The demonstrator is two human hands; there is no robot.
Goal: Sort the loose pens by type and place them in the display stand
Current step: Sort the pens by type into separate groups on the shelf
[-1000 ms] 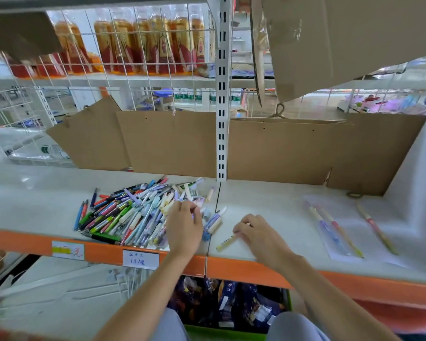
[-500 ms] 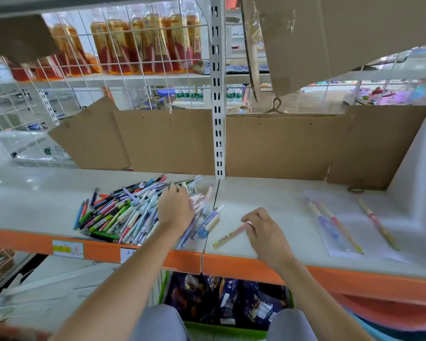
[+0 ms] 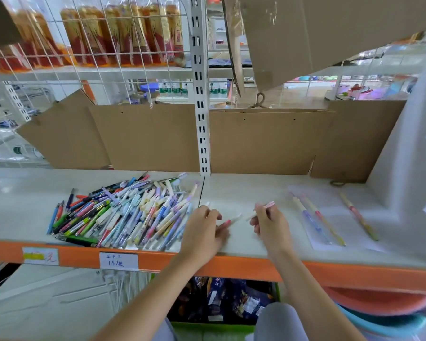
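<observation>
A heap of loose pens in many colours lies on the white shelf, left of the slotted upright. My left hand is just right of the heap and holds a pale pen with a pink end. My right hand grips another pale pen with a pink tip above the shelf. Three long pens lie on a clear sheet at the right, one of them set apart further right.
Brown cardboard sheets line the back of the shelf. A white slotted upright rises in the middle. A white block closes the right end. The orange front rail carries price labels. Packaged goods sit in a bin below.
My left hand left the heap and came right with a pen in it. My right hand lifted its pen off the shelf and moved right. The view shifted slightly.
</observation>
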